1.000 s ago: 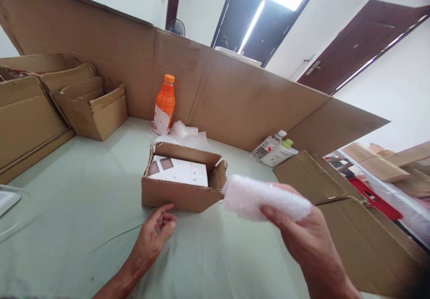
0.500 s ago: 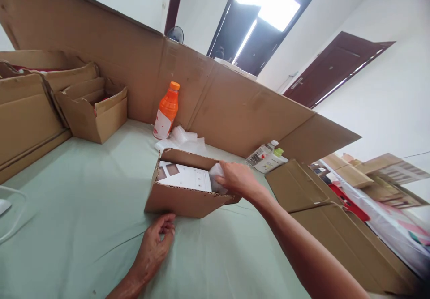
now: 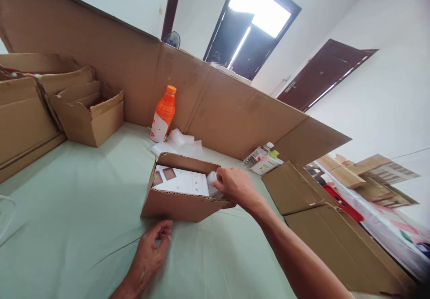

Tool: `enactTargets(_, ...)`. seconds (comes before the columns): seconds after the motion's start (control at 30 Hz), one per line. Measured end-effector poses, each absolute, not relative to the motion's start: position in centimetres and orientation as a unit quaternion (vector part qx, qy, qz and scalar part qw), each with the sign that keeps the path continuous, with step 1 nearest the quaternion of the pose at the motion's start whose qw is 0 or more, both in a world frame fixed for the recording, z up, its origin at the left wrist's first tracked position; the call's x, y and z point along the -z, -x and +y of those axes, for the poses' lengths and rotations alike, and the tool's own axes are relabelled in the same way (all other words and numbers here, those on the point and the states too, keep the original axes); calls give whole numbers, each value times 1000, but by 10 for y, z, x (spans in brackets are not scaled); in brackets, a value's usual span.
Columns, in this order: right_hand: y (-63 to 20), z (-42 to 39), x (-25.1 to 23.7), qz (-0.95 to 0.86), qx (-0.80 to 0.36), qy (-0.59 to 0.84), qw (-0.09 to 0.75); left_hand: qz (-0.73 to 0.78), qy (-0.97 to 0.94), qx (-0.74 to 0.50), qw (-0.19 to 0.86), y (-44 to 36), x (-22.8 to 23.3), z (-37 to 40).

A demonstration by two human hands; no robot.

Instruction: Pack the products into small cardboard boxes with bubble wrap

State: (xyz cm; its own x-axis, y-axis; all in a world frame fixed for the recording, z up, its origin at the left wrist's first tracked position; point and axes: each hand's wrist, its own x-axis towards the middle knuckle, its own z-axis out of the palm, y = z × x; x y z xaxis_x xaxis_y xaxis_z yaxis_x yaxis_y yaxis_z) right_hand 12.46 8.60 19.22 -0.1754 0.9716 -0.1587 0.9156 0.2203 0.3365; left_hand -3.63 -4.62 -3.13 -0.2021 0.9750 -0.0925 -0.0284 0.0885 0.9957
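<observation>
An open cardboard box (image 3: 181,206) stands on the green cloth in front of me. Inside lies a white printed carton (image 3: 181,181), with a wad of clear bubble wrap (image 3: 212,183) tucked at its right end. My right hand (image 3: 235,185) is over the box's right end, its curled fingers closed on the bubble wrap; the fingertips are partly hidden. Just below the box's near left corner, my left hand (image 3: 152,247) rests on the cloth, fingers loosely bent, thumb apart and nothing held.
Behind the box lie loose bubble wrap sheets (image 3: 178,143) and an orange bottle (image 3: 163,115). A clear bottle (image 3: 257,155) and a white container with a green cap (image 3: 268,164) are at right. Cardboard bins (image 3: 90,115) stand left, large cartons (image 3: 295,189) right; a cardboard wall (image 3: 235,111) runs behind.
The whole view has shifted slightly. My right hand's fingers have shifted a little at the box's right end, showing more of the bubble wrap. My left hand stays beside the box.
</observation>
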Motion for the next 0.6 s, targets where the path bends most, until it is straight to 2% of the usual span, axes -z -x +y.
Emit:
enactTargets(0.27,-129,80,-183,789,-42,-599,128,575,-446,-512,455,35,34,-45)
enactTargets(0.33,-141,73,-191,792,-22,-606,63,579,-460,-500,451,34,34,-46)
enactTargets(0.5,-202,38,-191,751,22,-622,-221,593,-471,-525,388,44,42,-60)
enactTargets(0.6,-234,16,-153,725,93,-626,-272,650,-438,-549,291,64,43,-65)
